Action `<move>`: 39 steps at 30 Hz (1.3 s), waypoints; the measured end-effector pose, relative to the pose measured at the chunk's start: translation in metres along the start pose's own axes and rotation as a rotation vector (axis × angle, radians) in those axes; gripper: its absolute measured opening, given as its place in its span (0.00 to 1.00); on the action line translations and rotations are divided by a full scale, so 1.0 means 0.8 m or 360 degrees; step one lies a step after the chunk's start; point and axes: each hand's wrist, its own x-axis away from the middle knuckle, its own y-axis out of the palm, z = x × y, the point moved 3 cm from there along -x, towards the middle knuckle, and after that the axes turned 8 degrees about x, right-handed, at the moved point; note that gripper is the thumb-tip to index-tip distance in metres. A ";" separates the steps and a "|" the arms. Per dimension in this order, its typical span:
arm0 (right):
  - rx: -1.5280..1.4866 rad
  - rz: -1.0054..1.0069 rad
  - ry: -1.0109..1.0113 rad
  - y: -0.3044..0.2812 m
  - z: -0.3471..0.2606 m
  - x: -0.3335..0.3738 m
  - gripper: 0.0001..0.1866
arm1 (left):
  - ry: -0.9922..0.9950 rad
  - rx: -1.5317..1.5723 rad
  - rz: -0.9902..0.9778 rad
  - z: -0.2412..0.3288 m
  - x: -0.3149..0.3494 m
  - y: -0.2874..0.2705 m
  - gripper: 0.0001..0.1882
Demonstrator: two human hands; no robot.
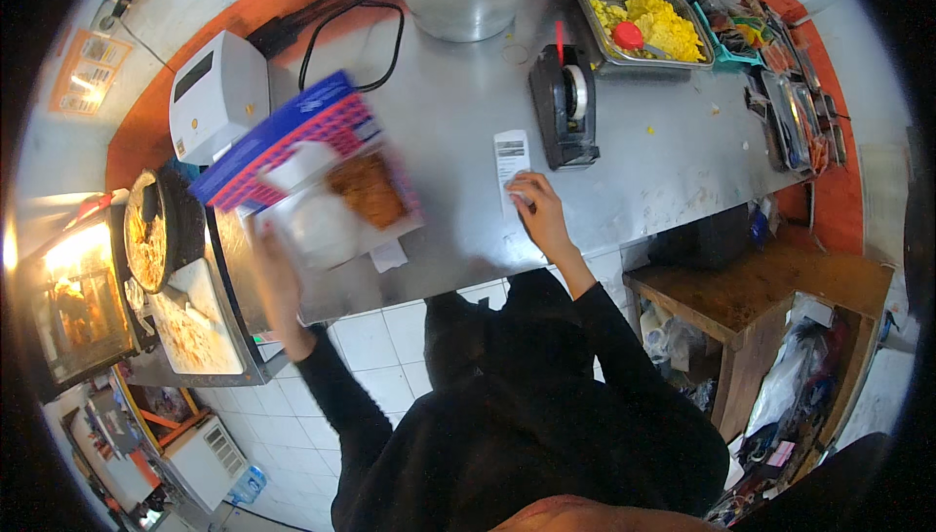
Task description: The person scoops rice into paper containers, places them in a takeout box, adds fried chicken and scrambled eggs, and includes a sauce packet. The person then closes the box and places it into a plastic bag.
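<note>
At the left of the steel table, my left hand, smeared by motion, is at the near left edge of an open cardboard food box with a blue and pink pattern and appears to grip it. Inside the box are a piece of brown fried food and a white rounded bundle, both partly blurred. Another small paper slip shows at the box's near edge. My right hand has its fingers bent and closed over the near end of a printed receipt lying on the table.
Beyond my right hand stands a black tape dispenser. A metal tray of yellow food is behind it. A plastic tub sits at the back. A white printer, a dark pan and a cutting board line the left.
</note>
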 end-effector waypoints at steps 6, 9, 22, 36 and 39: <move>-0.0059 -0.0236 0.0078 -0.035 0.050 -0.003 0.08 | 0.0118 0.0344 -0.0193 0.157 -0.003 0.268 0.20; 0.0117 -0.0276 -0.0065 -0.043 0.062 -0.004 0.07 | -0.0045 0.0364 -0.0120 0.178 0.002 0.341 0.18; 0.0433 0.0103 0.0060 -0.150 0.119 -0.295 0.12 | 0.0371 -0.0083 0.0203 0.190 0.004 0.344 0.17; 0.0572 0.0025 -0.0305 -0.136 0.123 -0.324 0.13 | 0.0685 -0.0131 -0.0570 0.150 0.085 0.389 0.28; -0.0646 0.0676 0.0114 -0.128 0.039 -0.269 0.07 | 0.0670 -0.0136 -0.0524 0.127 0.083 0.390 0.28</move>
